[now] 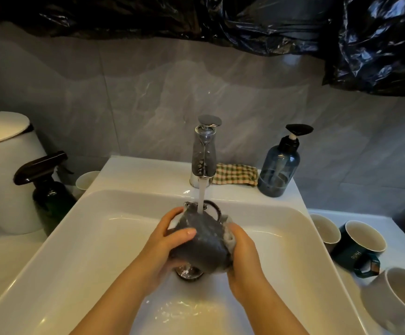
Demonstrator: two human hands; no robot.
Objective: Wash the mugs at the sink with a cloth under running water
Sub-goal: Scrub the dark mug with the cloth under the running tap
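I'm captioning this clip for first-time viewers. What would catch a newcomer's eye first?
Over the white sink, the left hand holds a dark mug under the tap's running water, and the right hand holds a grey cloth against its side. Three more mugs sit on the counter at right.

Setting: domestic bathroom. Evidence: white rectangular ceramic basin (124,170), chrome single-lever tap (204,151), translucent blue pump soap bottle (279,170), grey marble-effect wall tiles (148,93), white round lidded bin (5,165).
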